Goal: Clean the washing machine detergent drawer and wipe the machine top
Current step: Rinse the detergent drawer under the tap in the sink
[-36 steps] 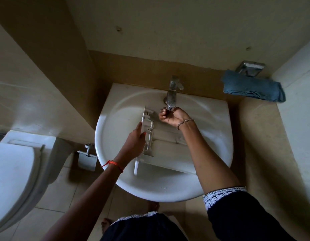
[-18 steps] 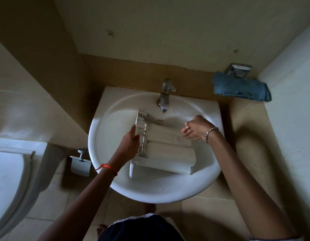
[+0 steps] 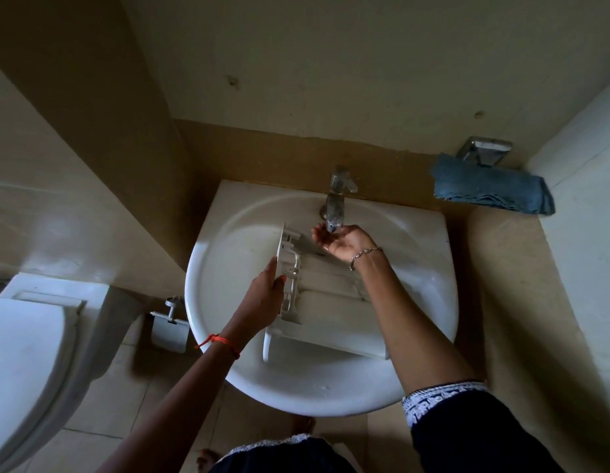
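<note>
The white detergent drawer (image 3: 331, 312) lies on its side in the white sink (image 3: 211, 268), its front panel standing upright at the left. My left hand (image 3: 262, 302) grips that front panel, thumb on the inner side and fingers behind it. My right hand (image 3: 341, 242) is cupped palm up directly under the spout of the chrome tap (image 3: 336, 199), above the drawer's back end, and holds nothing. Whether water runs is too dim to tell.
A folded blue cloth (image 3: 491, 187) lies on the ledge at the back right, below a metal holder (image 3: 484, 150). A white toilet (image 3: 27, 353) stands at the left, with a paper holder (image 3: 168, 327) between it and the sink. Walls close in on both sides.
My right hand has moved from the sink's right side back up under the tap spout, now cupped palm up. My left hand keeps its grip on the drawer, which has barely shifted.
</note>
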The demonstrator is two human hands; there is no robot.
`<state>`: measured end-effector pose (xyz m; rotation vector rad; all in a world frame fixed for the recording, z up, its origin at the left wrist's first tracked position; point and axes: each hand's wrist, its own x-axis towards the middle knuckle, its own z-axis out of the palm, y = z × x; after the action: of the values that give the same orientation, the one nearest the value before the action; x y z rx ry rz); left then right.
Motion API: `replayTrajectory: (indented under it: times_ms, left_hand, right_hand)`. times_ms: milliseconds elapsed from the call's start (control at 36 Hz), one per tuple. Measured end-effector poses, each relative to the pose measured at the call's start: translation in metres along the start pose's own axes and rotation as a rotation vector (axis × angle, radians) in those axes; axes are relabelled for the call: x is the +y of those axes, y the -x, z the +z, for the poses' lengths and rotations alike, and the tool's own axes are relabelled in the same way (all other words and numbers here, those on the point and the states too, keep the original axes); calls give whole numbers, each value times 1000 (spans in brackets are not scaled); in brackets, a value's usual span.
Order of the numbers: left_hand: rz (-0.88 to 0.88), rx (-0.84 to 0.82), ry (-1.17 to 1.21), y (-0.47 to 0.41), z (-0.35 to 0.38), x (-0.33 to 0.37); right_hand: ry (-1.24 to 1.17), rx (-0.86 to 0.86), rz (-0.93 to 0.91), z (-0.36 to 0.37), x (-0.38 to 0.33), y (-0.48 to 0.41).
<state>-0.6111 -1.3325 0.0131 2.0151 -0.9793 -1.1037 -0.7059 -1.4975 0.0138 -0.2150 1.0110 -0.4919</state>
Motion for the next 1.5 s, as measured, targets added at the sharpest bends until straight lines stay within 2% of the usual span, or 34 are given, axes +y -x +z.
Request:
replayTrajectory:
  times_ms: [111,222,333,472,556,583,639,833,889,972,1139,1250,1389,1500]
  left_hand:
    - [6,10,14,0,0,-1]
    - [2,20,25,-1,1,-4]
    - [8,32,50,-4,1,-8]
    - [33,37,118,-1,1,-6]
    - [42,35,138,-1,0,-6]
    - [42,36,144,-1,0,-7]
    - [29,49,166,-1,1,-9]
    - [33,98,252,3,2,-7]
    - [45,106,255,4,2,-7]
    - [41,125,265,5,2,-7]
    - [106,109,345,8,1,-8]
    - [38,110,429,7,2,-8]
    - [2,112,468,5,3,-9]
    - [-50,90,546,6,2,-12]
  right_hand:
    - [57,-34,22,7,4,-7]
    - [142,-103,130,-1,3,-9]
    - [381,-152,218,-22,-11,-4]
    - [879,51,146,-40,-32,15]
    - [1252,251,-123,-44,-43,25]
    - [1260,286,-206,-45,-45,24]
    - [1121,247,-252,-45,-43,22]
    - [239,-74,35,-25,-14,-2]
    - [75,-98,48,-20,-6,-9]
    - [-17,-78,24,-9,3,-16]
    - [121,-166,80,-8,9,-8]
    - [207,-226,182,-7,11,15]
    - [603,-317,213,8,23,53]
    - [898,-359,98,19,40,72]
